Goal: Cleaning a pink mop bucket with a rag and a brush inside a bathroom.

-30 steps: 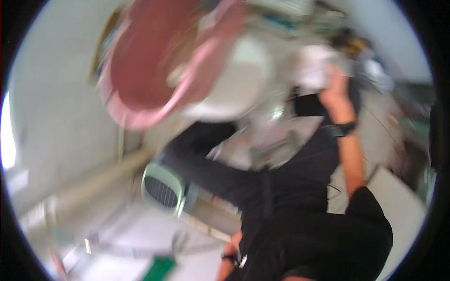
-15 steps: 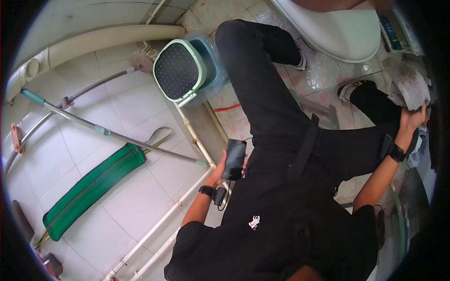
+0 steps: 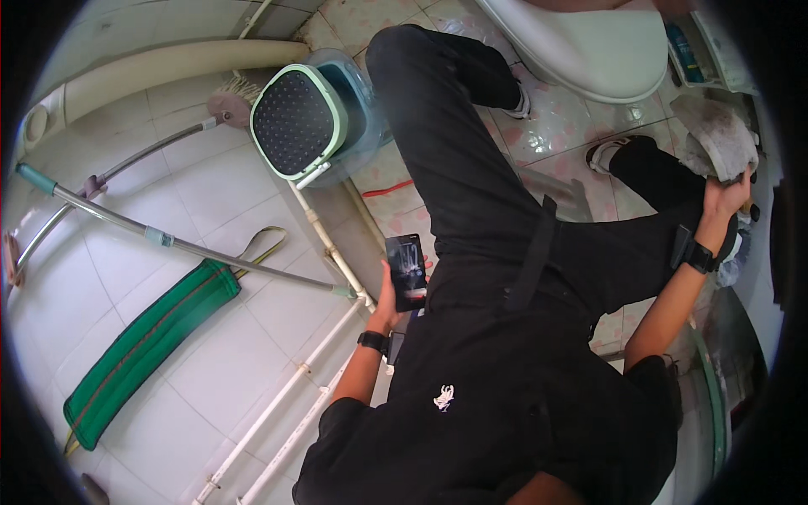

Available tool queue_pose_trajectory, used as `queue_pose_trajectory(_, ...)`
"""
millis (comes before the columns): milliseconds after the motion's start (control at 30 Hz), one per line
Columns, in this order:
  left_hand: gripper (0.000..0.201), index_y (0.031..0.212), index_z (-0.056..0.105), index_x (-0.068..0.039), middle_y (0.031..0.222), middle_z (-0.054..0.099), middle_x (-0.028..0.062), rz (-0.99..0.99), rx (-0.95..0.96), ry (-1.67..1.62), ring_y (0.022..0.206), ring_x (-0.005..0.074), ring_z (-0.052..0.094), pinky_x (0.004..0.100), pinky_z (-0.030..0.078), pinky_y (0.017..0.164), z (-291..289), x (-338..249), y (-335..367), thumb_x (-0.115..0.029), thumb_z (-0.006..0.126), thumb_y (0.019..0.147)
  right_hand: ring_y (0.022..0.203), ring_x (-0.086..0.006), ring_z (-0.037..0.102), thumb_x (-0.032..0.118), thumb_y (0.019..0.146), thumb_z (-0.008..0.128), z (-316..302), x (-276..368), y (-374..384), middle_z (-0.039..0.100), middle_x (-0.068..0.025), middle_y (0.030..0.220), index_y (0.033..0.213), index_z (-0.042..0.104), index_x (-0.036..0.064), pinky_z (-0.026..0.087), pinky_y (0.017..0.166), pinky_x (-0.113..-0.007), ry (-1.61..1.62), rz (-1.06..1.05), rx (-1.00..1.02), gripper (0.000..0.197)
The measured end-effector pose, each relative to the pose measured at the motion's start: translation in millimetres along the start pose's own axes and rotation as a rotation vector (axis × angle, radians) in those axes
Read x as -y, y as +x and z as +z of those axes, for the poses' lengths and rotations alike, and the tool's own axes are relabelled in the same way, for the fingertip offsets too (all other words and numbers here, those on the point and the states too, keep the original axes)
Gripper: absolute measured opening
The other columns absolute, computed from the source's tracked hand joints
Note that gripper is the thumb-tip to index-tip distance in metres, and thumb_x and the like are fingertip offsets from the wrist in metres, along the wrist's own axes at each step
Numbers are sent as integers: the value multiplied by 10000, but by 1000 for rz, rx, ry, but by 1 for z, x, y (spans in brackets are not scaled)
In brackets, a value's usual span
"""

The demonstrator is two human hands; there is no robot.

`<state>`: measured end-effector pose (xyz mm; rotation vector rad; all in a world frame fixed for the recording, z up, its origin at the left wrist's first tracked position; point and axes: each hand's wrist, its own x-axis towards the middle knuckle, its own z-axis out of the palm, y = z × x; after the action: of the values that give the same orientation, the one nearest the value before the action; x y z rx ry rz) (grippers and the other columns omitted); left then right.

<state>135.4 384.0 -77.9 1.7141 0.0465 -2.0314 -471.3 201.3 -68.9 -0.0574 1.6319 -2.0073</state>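
Observation:
My left hand [image 3: 386, 296] is wrapped round a black smartphone [image 3: 406, 271], held upright beside my hip. Its screen is lit with a picture too small to make out. Over at the right, my right hand [image 3: 727, 195] grips the lower end of a grey, stained cloth [image 3: 712, 141], bunched up past my bent knee. The fingertips are partly hidden by the cloth. Both wrists wear black bands with a small device.
A white toilet [image 3: 589, 59] stands at the far right. A light green bucket with a dotted black top [image 3: 295, 126] sits beside a clear blue tub [image 3: 358, 105]. At left are crossed mop poles [image 3: 122, 220], a green padded strap [image 3: 156, 349] and white pipes [image 3: 278, 400].
The phone's screen has gone from dark to lit, and the phone has tilted slightly in my left hand. My right hand keeps its hold on the cloth. The whole view has shifted a little.

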Motion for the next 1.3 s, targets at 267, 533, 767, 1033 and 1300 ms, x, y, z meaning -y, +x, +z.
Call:
queue_pose_trajectory(267, 946, 1384, 510, -34, 1012, 667, 75, 39, 68, -108, 876, 184, 666, 333, 575, 771, -3, -8, 19, -798, 202, 919, 1323, -342, 491, 230, 1019, 435, 6, 4, -6, 513, -139, 1435, 1419, 456, 11, 381, 1114, -498, 6, -3, -5, 456)
queue_pose_trajectory(533, 921, 1407, 468, -3, 1130, 641, 88, 120, 100, -91, 908, 200, 653, 372, 579, 806, -2, -17, 24, -759, 213, 946, 1344, -346, 468, 227, 1021, 424, 12, 8, -18, 492, -151, 1454, 1431, 443, 9, 358, 1130, -500, 0, -8, -24, 465)
queue_pose_trajectory(767, 878, 1420, 456, -20, 1209, 631, 101, 152, 155, -121, 937, 201, 645, 381, 572, 821, -7, -19, 28, -734, 234, 961, 1338, -345, 473, 233, 1023, 421, 15, 2, -14, 491, -153, 1454, 1426, 446, 4, 358, 1130, -499, 2, 10, 8, 463)
queue_pose_trajectory(1033, 565, 1449, 434, -26, 1344, 566, 95, -211, -115, 757, 1228, 172, 517, 369, 436, 1040, -14, 0, 15, -406, 463, 1033, 1239, -300, 562, 232, 999, 490, -9, -4, -1, 572, -126, 1356, 1364, 499, 5, 454, 1056, -469, 116, 68, -25, 430)
queue_pose_trajectory(1300, 575, 1448, 442, -17, 1471, 481, 162, 118, 488, 1141, 1329, 303, 455, 434, 324, 1149, 48, -49, 100, -379, 475, 1003, 1138, -218, 595, 245, 955, 557, -2, -34, -31, 634, -66, 1225, 1264, 591, 33, 447, 1011, -370, 223, 203, 95, 377)
